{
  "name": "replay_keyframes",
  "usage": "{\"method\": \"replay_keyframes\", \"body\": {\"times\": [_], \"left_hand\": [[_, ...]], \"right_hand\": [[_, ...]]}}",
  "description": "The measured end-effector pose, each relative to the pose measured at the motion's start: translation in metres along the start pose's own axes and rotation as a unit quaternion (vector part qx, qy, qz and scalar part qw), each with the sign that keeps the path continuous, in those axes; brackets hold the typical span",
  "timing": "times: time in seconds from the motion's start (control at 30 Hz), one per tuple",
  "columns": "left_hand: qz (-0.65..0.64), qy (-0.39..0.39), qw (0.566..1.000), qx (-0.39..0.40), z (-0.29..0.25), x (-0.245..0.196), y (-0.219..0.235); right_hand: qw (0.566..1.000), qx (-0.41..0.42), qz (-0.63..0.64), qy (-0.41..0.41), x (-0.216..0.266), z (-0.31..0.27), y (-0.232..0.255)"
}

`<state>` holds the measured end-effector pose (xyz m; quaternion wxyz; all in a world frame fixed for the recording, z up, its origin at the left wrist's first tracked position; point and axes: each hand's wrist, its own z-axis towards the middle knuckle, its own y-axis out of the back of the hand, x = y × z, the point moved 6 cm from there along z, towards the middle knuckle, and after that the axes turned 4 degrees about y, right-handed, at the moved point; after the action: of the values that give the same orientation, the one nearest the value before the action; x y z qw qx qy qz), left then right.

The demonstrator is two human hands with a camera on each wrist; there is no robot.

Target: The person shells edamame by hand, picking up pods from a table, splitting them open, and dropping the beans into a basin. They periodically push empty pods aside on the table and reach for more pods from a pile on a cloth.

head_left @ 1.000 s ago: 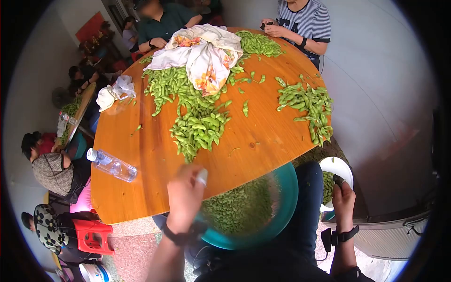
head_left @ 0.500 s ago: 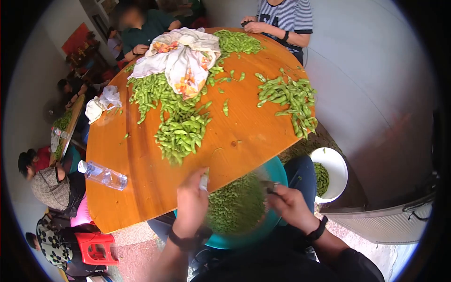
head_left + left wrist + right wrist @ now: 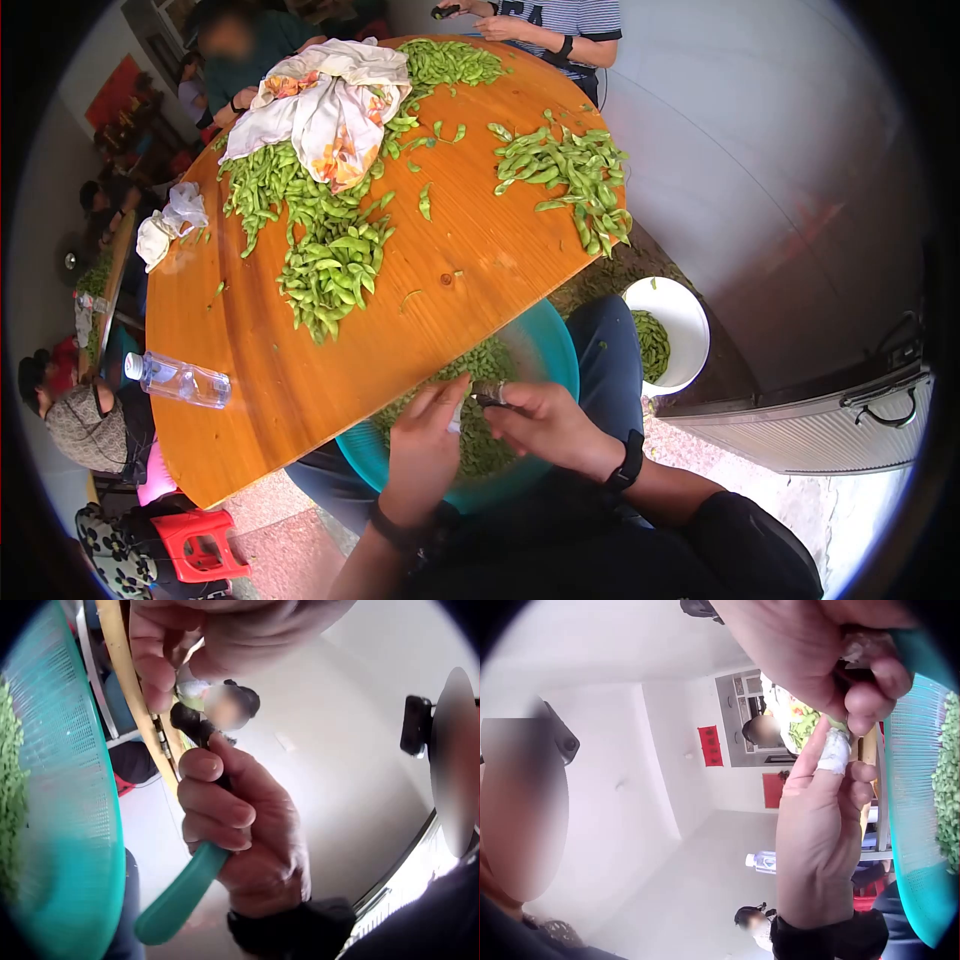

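Observation:
My left hand (image 3: 425, 440), white wrapping (image 3: 835, 752) round one digit, pinches a green soybean pod (image 3: 838, 720), mostly hidden by the fingers. Meeting it at the fingertips, my right hand (image 3: 550, 425) grips a tool with a turquoise handle (image 3: 184, 896) and a dark head (image 3: 187, 718); its exact kind does not show. Both hands are over a turquoise basket (image 3: 562, 350) of shelled green beans (image 3: 485, 455), set between the knees under the table's edge.
On the wooden table (image 3: 430, 320) lie soybean pods (image 3: 335, 265), another pod heap (image 3: 570, 175), a flowered cloth (image 3: 340, 110) and a water bottle (image 3: 180, 380). A white bucket (image 3: 690, 330) holding green pods stands at right. Other people sit around; a red stool (image 3: 200, 540) is at left.
My right hand has come from over the white bucket to meet my left hand above the basket. The left hand has drawn back from the table over the basket. The head view has shifted.

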<state>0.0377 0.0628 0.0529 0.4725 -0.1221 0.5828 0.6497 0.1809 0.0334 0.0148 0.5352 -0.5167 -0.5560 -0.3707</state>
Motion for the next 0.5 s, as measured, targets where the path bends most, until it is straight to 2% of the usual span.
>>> {"method": "replay_keyframes", "body": {"times": [0.07, 0.3, 0.37, 0.5], "left_hand": [[0.099, -0.026, 0.995, 0.001, -0.001, -0.015, -0.003], [0.053, 0.016, 0.998, -0.002, -0.01, -0.009, -0.009], [0.034, 0.003, 0.999, -0.032, -0.011, -0.009, -0.008], [0.011, 0.028, 0.999, -0.025, -0.016, -0.001, -0.013]], "right_hand": [[1.0, -0.012, -0.003, 0.007, -0.002, -0.001, 0.0], [1.0, 0.002, 0.017, -0.007, -0.009, -0.006, -0.003], [0.999, -0.01, 0.04, -0.011, -0.011, -0.006, -0.005], [0.999, -0.03, 0.042, -0.009, -0.014, -0.006, -0.008]]}}
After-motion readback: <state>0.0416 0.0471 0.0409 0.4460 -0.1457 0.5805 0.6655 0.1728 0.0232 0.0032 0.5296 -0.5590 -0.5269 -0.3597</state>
